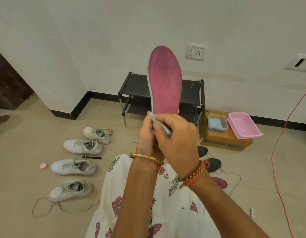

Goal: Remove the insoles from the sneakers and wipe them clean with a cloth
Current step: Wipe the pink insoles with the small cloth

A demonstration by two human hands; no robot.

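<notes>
A pink insole [164, 81] stands upright in front of me, toe end up. My left hand [146, 134] grips its heel end from the left. My right hand [176, 140] holds a small grey cloth [163, 128] against the insole's lower part. Several white sneakers [83, 146] lie in a row on the floor to my left, laces loose. Two dark insoles [213, 164] and another pink insole [221, 182] lie on the floor to my right, partly hidden by my right arm.
A black shoe rack [136, 88] stands against the wall behind the insole. A cardboard box [224, 140] to its right carries a clear container [216, 121] and a pink basket [243, 125]. An orange cable [277, 148] runs down the right side. A black pen [92, 157] lies between sneakers.
</notes>
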